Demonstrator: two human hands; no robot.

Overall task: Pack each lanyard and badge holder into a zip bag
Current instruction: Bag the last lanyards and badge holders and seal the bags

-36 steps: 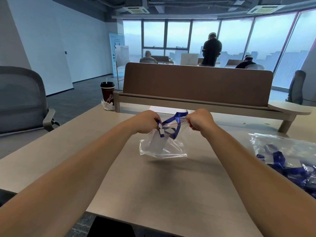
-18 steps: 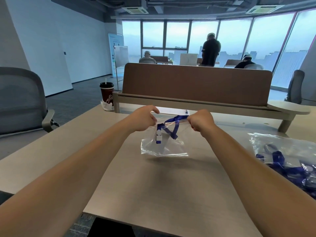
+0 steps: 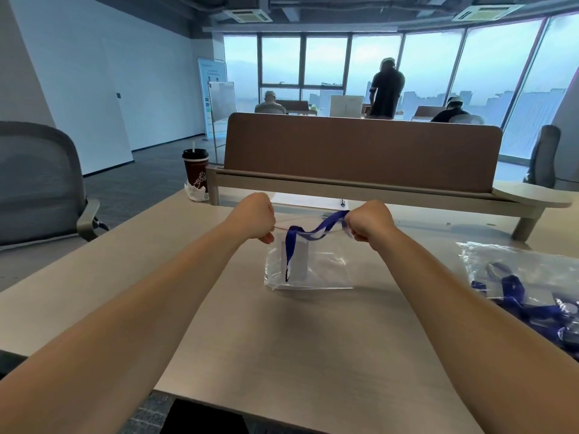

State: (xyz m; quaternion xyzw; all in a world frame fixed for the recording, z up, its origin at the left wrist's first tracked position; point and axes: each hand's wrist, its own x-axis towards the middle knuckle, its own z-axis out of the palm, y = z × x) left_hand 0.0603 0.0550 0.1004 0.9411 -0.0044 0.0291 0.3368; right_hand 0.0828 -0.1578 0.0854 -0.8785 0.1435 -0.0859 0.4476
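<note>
A clear zip bag point(image 3: 313, 270) hangs above the desk with its lower edge near the tabletop. My left hand point(image 3: 255, 220) pinches the bag's left top corner and my right hand point(image 3: 369, 225) pinches the right one, stretching the mouth between them. A blue lanyard point(image 3: 316, 231) runs from my right hand across the mouth and drops down inside the bag. A pale badge holder point(image 3: 297, 261) shows through the plastic in the bag's left half.
A large clear bag point(image 3: 526, 283) with several blue lanyards lies on the desk at the right. A brown divider panel point(image 3: 360, 151) runs along the desk's far side, a lidded cup point(image 3: 195, 173) stands at its left end, and a grey chair point(image 3: 37, 183) is at the left.
My left hand has moved left along the bag's top edge, widening the mouth. The lanyard and badge holder have sunk deeper into the bag; only a strip still crosses the opening.
</note>
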